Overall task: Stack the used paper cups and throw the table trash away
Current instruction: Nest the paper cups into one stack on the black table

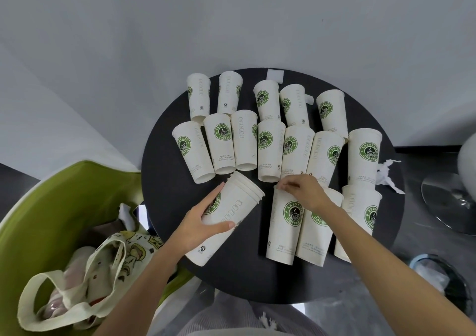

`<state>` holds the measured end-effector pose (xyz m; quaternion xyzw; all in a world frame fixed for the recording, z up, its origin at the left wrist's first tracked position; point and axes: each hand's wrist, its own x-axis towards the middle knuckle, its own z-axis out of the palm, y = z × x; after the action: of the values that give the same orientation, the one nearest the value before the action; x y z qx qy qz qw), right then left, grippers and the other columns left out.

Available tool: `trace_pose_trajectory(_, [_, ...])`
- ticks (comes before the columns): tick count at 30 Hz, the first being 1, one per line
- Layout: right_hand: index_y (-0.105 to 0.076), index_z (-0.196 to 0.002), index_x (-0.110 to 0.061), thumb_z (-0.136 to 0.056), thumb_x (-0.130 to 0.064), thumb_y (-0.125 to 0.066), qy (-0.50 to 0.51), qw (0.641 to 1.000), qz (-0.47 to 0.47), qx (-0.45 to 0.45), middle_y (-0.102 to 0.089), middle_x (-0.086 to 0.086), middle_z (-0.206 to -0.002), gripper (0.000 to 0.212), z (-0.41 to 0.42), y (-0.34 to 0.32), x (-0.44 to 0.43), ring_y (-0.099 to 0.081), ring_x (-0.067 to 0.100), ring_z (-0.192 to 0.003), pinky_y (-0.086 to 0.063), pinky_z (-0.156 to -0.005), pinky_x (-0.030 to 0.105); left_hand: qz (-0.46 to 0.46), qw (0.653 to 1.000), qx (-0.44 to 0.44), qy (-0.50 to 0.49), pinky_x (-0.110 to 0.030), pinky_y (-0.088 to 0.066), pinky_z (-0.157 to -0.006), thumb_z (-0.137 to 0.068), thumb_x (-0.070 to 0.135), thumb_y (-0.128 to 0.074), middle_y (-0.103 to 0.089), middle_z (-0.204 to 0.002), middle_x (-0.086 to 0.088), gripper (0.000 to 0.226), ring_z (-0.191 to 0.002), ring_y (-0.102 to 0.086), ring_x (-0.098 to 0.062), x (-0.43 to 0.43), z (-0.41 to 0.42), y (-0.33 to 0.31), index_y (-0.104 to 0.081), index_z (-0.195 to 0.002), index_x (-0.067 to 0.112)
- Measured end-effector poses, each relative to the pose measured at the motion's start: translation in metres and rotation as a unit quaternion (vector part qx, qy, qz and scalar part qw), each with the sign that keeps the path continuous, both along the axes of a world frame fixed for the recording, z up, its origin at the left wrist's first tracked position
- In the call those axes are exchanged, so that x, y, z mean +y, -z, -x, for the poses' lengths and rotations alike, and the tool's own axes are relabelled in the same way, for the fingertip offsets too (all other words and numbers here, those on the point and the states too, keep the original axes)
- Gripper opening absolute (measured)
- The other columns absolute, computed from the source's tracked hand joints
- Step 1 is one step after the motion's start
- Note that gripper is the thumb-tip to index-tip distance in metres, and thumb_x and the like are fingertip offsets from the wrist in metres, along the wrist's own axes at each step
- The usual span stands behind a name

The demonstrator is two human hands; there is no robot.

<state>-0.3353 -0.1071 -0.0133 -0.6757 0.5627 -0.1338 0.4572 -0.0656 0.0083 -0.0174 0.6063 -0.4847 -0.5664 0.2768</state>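
Several white paper cups with green coffee logos stand on a round black table (242, 279). My left hand (203, 219) grips a tilted stack of nested cups (231, 207), rims pointing up and right. My right hand (304, 191) pinches the rim of an upright cup (286, 225) at the front of the table. Two more cups (316, 235) stand right beside it. Crumpled white paper (386, 173) lies at the table's right edge. A small white scrap (275, 75) sits at the far edge, and another scrap (309, 99) shows between the back cups.
A green chair (51, 207) at the left holds a cloth tote bag (103, 263). A dark trash bin with a liner (443, 279) stands on the floor at lower right. A chrome base (448, 199) sits at the right. A white wall lies behind the table.
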Motion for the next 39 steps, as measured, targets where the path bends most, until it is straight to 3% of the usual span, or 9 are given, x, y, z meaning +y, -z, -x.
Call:
trace_pose_trajectory(5, [-0.071, -0.081, -0.024, -0.091, -0.016, -0.061, 0.005, 0.999, 0.008, -0.034, -0.071, -0.006, -0.090, 0.016, -0.001, -0.004, 0.001, -0.061, 0.011, -0.091, -0.040, -0.081, 0.015, 0.002, 1.000, -0.006, 0.000, -0.028, -0.050, -0.096, -0.078, 0.025, -0.081, -0.052, -0.136, 0.022, 0.087, -0.125, -0.051, -0.003, 0.002, -0.003, 0.000, -0.030, -0.142, 0.054])
trace_pose_trajectory(8, [-0.073, -0.087, -0.021, -0.091, -0.015, -0.060, 0.021, 0.997, 0.031, -0.067, -0.070, -0.010, -0.092, 0.015, 0.000, -0.015, 0.000, -0.061, 0.007, -0.092, -0.040, -0.082, 0.012, 0.005, 1.000, -0.008, -0.005, -0.021, -0.047, -0.096, -0.078, 0.024, -0.081, -0.052, -0.136, 0.025, 0.089, -0.124, -0.051, 0.002, 0.004, -0.008, 0.000, -0.030, -0.146, 0.049])
trace_pose_trajectory(13, [-0.070, -0.085, -0.029, -0.091, -0.009, -0.059, 0.071, 0.985, 0.082, -0.133, -0.071, -0.008, -0.095, 0.023, 0.012, -0.038, -0.009, -0.062, 0.008, -0.096, -0.042, -0.092, 0.020, 0.010, 0.999, -0.030, -0.016, -0.012, -0.048, -0.086, -0.078, 0.022, -0.081, -0.056, -0.127, 0.033, 0.085, -0.116, -0.053, 0.011, 0.008, -0.020, -0.003, -0.032, -0.138, 0.057])
trace_pose_trajectory(17, [-0.070, -0.083, -0.028, -0.090, -0.006, -0.060, 0.124, 0.967, 0.115, -0.189, -0.070, -0.017, -0.089, 0.025, 0.019, -0.053, -0.017, -0.061, -0.004, -0.086, -0.041, -0.084, 0.009, 0.016, 0.999, -0.044, -0.016, -0.016, -0.046, -0.093, -0.077, 0.021, -0.082, -0.054, -0.128, 0.036, 0.085, -0.120, -0.052, 0.009, 0.011, -0.032, -0.001, -0.034, -0.135, 0.060])
trace_pose_trajectory(20, [-0.070, -0.083, -0.029, -0.091, -0.005, -0.058, 0.159, 0.954, 0.145, -0.208, -0.070, -0.021, -0.084, 0.028, 0.021, -0.058, -0.020, -0.060, 0.000, -0.087, -0.042, -0.082, 0.009, 0.017, 0.999, -0.046, -0.009, -0.010, -0.046, -0.089, -0.078, 0.018, -0.082, -0.054, -0.131, 0.031, 0.086, -0.122, -0.050, 0.009, 0.013, -0.037, -0.001, -0.034, -0.141, 0.051])
trace_pose_trajectory(27, [-0.069, -0.095, -0.010, -0.092, -0.005, -0.055, 0.237, 0.922, 0.191, -0.238, -0.067, -0.010, -0.090, 0.016, 0.005, -0.062, -0.018, -0.057, -0.005, -0.083, -0.040, -0.080, 0.009, 0.021, 0.998, -0.049, 0.020, -0.016, -0.042, -0.099, -0.075, 0.024, -0.084, -0.050, -0.140, 0.024, 0.090, -0.130, -0.046, 0.001, 0.014, -0.041, 0.003, -0.034, -0.145, 0.049])
trace_pose_trajectory(29, [-0.069, -0.095, -0.012, -0.092, -0.004, -0.054, 0.238, 0.922, 0.185, -0.243, -0.067, -0.009, -0.092, 0.017, -0.003, -0.059, -0.016, -0.058, -0.003, -0.086, -0.040, -0.083, 0.012, 0.023, 0.998, -0.045, 0.032, -0.020, -0.042, -0.102, -0.075, 0.024, -0.085, -0.050, -0.139, 0.026, 0.090, -0.130, -0.046, 0.003, 0.012, -0.038, 0.002, -0.034, -0.144, 0.050])
trace_pose_trajectory(32, [-0.069, -0.093, -0.015, -0.092, -0.004, -0.054, 0.221, 0.928, 0.168, -0.247, -0.069, -0.007, -0.095, 0.019, -0.017, -0.057, -0.012, -0.059, 0.005, -0.092, -0.042, -0.086, 0.016, 0.023, 0.998, -0.037, 0.044, -0.013, -0.044, -0.095, -0.076, 0.020, -0.084, -0.051, -0.135, 0.031, 0.087, -0.126, -0.047, 0.006, 0.009, -0.033, -0.003, -0.035, -0.139, 0.055])
trace_pose_trajectory(39, [-0.069, -0.088, -0.023, -0.092, -0.004, -0.055, 0.147, 0.944, 0.123, -0.270, -0.069, -0.008, -0.096, 0.025, -0.052, -0.055, 0.007, -0.060, 0.003, -0.092, -0.041, -0.084, 0.013, 0.034, 0.998, -0.017, 0.047, -0.014, -0.046, -0.093, -0.076, 0.020, -0.083, -0.051, -0.137, 0.030, 0.088, -0.125, -0.048, 0.008, 0.003, -0.028, -0.012, -0.033, -0.144, 0.049])
